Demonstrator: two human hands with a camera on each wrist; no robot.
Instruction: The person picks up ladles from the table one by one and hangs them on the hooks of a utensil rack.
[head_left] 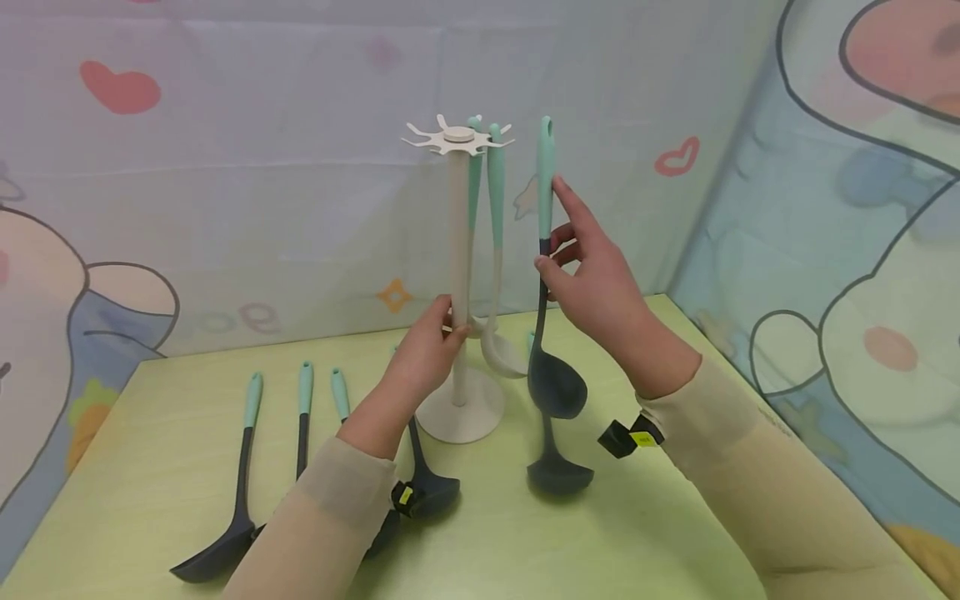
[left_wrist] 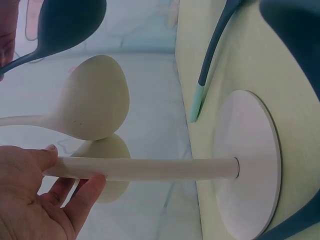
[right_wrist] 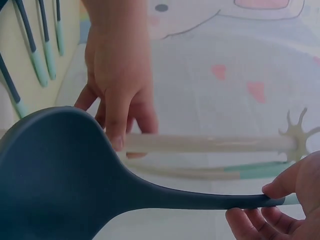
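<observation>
Green table [head_left: 675,533] comes first, then the cream utensil stand [head_left: 459,275] upright in the middle, left hand [head_left: 423,354] wrapped around its pole. Right hand [head_left: 592,275] pinches the dark ladle [head_left: 555,383] by its mint handle, held vertical just right of the stand, bowl down, hanging loop up top.

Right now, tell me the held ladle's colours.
Mint-green handle, dark blue-grey bowl on the ladle; clearest in the head view.

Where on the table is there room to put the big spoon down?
Bare table lies right of the dark ladle, toward the right edge. The left front is crowded with utensils, and the stand fills the middle.
</observation>
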